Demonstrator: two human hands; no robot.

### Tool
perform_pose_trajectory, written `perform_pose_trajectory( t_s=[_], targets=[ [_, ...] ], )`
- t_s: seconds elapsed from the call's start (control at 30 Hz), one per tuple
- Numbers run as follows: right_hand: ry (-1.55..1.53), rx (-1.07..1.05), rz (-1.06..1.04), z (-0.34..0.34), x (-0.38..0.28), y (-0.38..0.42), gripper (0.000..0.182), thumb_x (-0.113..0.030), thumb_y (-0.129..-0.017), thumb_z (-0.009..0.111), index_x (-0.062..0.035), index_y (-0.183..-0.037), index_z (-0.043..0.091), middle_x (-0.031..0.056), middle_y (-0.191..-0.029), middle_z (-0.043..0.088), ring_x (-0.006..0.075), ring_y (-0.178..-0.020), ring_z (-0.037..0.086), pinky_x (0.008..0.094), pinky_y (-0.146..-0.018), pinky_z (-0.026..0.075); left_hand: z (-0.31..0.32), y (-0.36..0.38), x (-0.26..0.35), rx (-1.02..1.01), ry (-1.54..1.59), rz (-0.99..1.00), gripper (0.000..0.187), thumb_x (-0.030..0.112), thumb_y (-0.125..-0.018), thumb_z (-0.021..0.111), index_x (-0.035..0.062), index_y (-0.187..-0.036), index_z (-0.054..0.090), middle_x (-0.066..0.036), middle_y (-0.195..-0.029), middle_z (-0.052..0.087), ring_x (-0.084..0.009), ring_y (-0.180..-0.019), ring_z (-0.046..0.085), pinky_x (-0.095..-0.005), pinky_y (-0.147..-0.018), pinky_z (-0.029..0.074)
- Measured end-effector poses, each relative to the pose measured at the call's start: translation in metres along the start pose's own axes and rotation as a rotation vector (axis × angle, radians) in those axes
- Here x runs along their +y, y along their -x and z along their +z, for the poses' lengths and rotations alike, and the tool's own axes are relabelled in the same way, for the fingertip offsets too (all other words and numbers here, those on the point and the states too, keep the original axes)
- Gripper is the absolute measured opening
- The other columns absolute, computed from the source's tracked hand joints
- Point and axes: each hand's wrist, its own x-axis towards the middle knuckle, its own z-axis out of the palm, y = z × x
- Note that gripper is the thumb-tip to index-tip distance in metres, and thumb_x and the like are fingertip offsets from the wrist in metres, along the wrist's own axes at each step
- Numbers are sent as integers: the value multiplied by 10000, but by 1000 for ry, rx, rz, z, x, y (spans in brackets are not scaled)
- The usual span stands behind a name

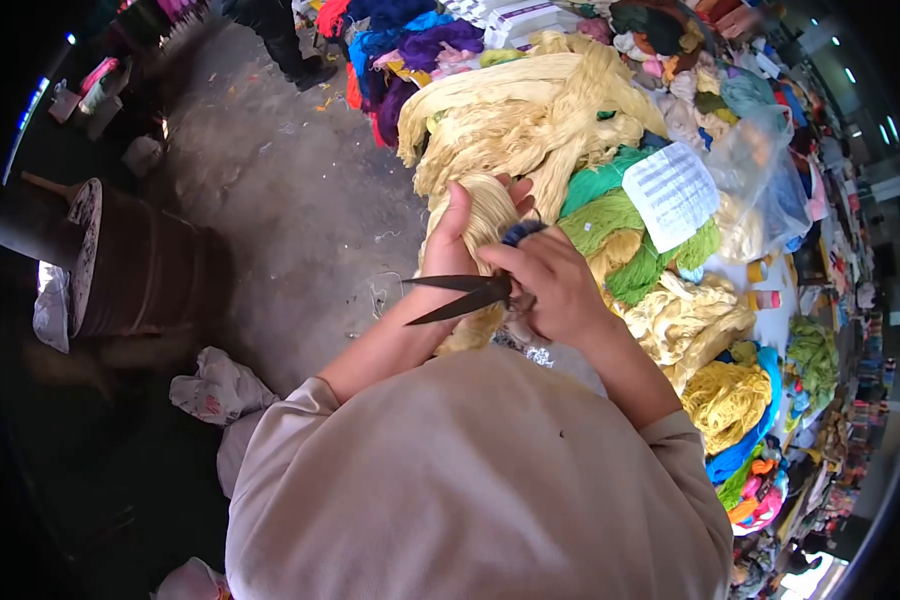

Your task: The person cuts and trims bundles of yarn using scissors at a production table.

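Note:
A hank of cream yarn lies across the palm of my left hand, whose thumb points up on the near side while some fingertips show beyond the yarn. My right hand is closed around dark scissors, with the two blades parted and pointing left over my left wrist. A small dark blue bundle sits at the fingers of my right hand, against the yarn. Part of the cream hank hangs below my hands.
Heaped cream yarn, green yarn and a printed sheet lie ahead and right. A rusty drum and white bags stand left. A person's dark-clothed leg shows at the top.

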Motion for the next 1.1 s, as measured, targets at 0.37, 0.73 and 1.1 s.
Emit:
perform_pose_trajectory(
  t_s=[0.37,0.73,1.1],
  targets=[
    [-293,-132,1290,-28,26,258,345,-145,-974,466,-113,-1307,552,32,-786,627,117,-580,569,247,-524,425,-14,-6,16,-124,-411,204,795,642,-989,348,8,-1469,330,-199,-1424,507,-304,-1314,492,-422,-1136,335],
    [-932,566,578,4,-6,73,1146,-131,-702,892,-76,-1568,144,134,-1527,318,286,-1310,466,429,-1078,394,30,-14,3,-726,-1730,581,1038,782,-683,678,119,-1452,463,-156,-1637,177,-411,-1510,33,-526,-1196,37],
    [-710,212,753,-11,-8,83,460,-34,-934,578,-93,-1382,493,58,-1158,574,143,-1030,590,265,-770,525,-6,-32,44,-322,2,198,1072,884,-765,337,185,-1562,182,-183,-1548,335,-431,-1375,388,-602,-1086,369]
  ],
)
